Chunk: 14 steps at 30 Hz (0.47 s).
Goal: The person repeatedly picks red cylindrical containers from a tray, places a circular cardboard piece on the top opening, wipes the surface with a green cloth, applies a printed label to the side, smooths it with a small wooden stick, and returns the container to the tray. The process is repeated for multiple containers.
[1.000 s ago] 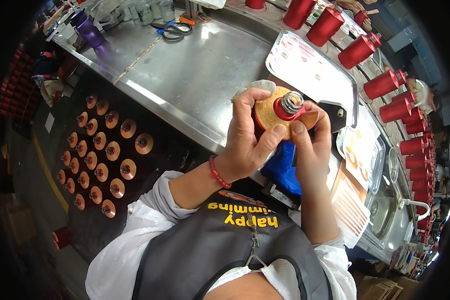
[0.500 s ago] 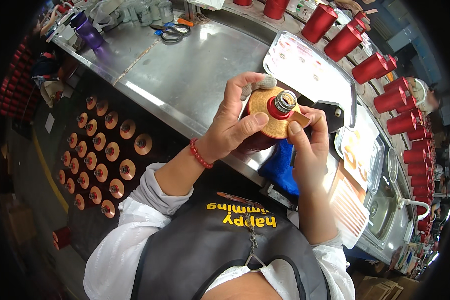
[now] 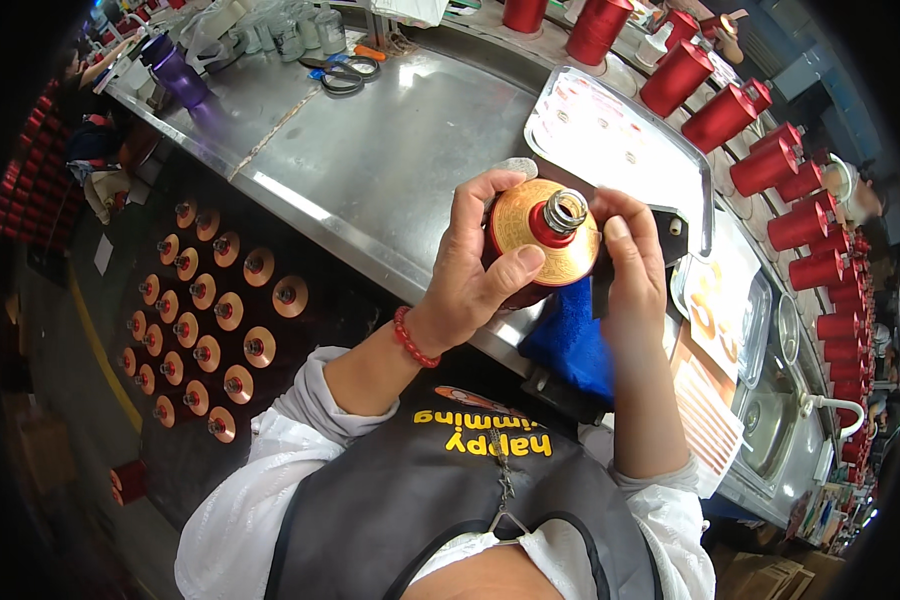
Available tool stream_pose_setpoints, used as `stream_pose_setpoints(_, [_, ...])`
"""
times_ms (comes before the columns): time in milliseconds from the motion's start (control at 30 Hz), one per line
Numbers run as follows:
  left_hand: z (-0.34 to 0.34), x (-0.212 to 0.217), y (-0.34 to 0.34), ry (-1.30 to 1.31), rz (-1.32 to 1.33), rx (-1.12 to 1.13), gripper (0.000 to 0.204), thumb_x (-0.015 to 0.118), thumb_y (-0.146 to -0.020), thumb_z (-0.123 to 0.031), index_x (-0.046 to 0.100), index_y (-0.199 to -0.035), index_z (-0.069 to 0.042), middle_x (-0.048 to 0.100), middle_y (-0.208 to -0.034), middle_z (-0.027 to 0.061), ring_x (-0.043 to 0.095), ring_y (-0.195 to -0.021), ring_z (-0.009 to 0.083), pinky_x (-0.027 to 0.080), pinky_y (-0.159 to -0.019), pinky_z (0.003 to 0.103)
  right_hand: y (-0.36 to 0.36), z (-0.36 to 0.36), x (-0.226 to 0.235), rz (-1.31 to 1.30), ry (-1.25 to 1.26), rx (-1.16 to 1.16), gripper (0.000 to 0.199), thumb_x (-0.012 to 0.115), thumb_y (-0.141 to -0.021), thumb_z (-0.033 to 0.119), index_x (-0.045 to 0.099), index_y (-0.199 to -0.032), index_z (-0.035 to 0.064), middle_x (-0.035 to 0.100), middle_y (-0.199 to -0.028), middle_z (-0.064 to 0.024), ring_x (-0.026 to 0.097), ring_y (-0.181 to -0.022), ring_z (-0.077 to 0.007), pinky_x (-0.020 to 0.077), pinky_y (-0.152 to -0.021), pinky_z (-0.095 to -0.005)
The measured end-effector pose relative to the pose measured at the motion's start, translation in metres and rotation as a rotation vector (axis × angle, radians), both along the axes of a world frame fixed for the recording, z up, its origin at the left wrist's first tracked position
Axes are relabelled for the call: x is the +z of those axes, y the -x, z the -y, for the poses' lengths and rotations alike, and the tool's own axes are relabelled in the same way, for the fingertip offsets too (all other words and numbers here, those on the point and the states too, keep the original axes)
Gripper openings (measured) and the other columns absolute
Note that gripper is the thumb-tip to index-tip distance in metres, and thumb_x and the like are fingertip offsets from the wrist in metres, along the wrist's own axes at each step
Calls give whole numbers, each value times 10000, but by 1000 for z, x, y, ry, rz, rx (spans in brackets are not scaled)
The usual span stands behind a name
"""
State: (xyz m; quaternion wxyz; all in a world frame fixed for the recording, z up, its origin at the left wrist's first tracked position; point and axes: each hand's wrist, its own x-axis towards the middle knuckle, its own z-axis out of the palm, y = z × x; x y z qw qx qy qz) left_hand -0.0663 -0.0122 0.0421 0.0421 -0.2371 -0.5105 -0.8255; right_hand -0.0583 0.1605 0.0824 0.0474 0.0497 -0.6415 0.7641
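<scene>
A red bottle (image 3: 515,298) with a gold patterned shoulder (image 3: 520,213) and a bare threaded glass neck (image 3: 565,210) is tilted toward me above the metal bench's front edge. My left hand (image 3: 475,255) wraps around its left side, thumb on the gold shoulder; a grey finger cover (image 3: 517,168) shows on one finger. At the shoulder's right rim is my right hand (image 3: 635,255), thumb and fingers pinched together. What they pinch is hidden. A narrow dark strip (image 3: 601,283) shows just below those fingers.
Several gold-topped red bottles (image 3: 203,288) stand at lower left. Red bottles (image 3: 676,78) line a curved track behind a shiny tray (image 3: 620,150). Scissors (image 3: 345,75) and a purple bottle (image 3: 175,72) lie farther back. Blue cloth (image 3: 573,345) hangs near my right wrist; a sink (image 3: 767,430) is right.
The tan flap at my right fingers no longer shows over the gold shoulder. My right fingers have moved slightly up along its rim. Red bottles on the track have shifted up and left.
</scene>
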Motion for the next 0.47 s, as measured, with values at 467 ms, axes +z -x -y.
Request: stream_pose_setpoints(467, [19,-2,10,14,-86,35,437,469,-1076,-328,530,-1389,-28,580,-1372,132,518,-1290,193,368,-1116,320,-24,-3,0,-252,-563,-78,432,700,-939,280,587,-1254,6,563,-1216,-138,571,-1131,-257,428,-1003,-327])
